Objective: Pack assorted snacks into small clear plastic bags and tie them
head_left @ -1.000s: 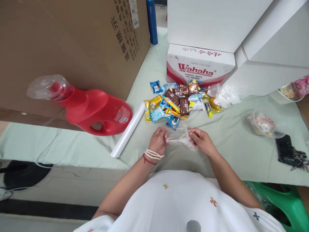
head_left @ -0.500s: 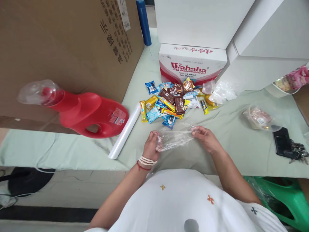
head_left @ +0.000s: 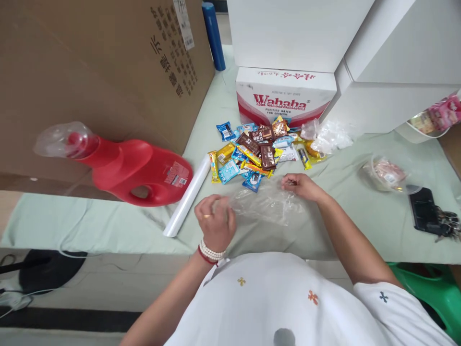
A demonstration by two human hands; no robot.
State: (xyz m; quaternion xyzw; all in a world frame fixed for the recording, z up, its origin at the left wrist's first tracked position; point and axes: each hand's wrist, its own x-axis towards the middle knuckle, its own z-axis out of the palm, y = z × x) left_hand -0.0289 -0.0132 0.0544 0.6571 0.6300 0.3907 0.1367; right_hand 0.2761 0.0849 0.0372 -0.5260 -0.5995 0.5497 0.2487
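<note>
A bag (head_left: 264,204) is spread between the left hand (head_left: 216,221) and the right hand (head_left: 301,186), apparently so that its folds may be loosened. Its right end is pinched by the right hand; at its left end the left hand is curled, though through blur it cannot be told whether anything is gripped. Snacks (head_left: 267,156) are heaped just beyond, presumably for easy reach.

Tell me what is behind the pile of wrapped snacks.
Behind the snacks stands a white-and-red carton, its printed front mostly visible. The snacks cover part of its lower edge, so whatever lies low between them cannot be seen.
</note>
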